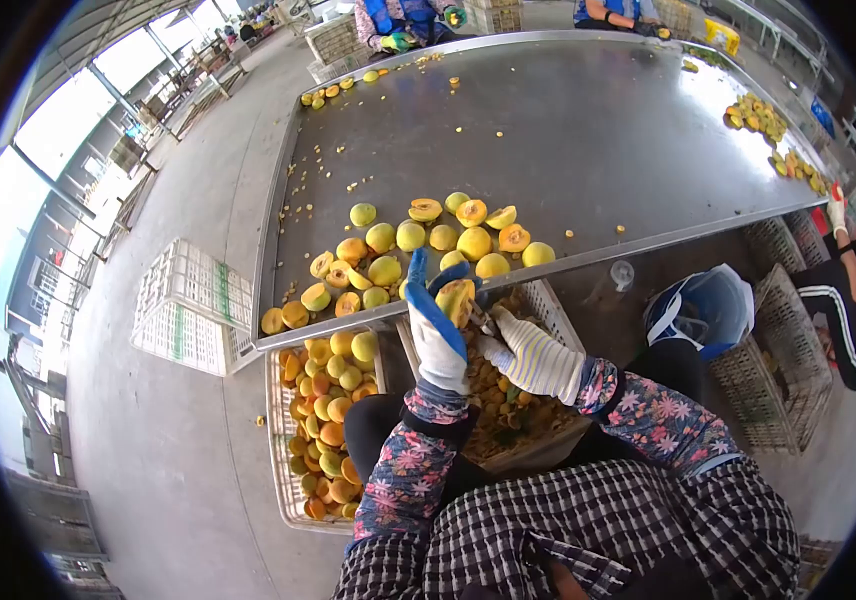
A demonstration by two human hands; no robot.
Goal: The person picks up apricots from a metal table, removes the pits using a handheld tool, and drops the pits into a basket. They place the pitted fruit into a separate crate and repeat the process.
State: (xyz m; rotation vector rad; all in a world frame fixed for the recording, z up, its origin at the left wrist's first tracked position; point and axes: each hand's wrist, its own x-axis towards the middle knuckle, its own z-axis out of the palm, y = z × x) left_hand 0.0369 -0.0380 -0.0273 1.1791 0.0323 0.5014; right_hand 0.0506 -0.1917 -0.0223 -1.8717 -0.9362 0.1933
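My left hand (436, 335), in a white glove with blue-coated fingers, is closed around a cut yellow peach (455, 302) just past the table's near edge. My right hand (536, 358), in a striped knit glove, grips a small metal tool (483, 320) whose tip is against or close beside the peach; its exact kind is hard to make out. On the table beyond my hands lie several whole and halved peaches (475, 242). Below my hands, between my knees, stands a crate (558, 318) with peach scraps (508, 410) in it.
A metal table (548, 130) with a raised rim spans the front. A crate of peaches (333, 430) stands at my left, a stacked white crate (188, 305) farther left. A blue bucket (703, 310) sits on a crate at right. Co-workers (413, 20) stand around the table.
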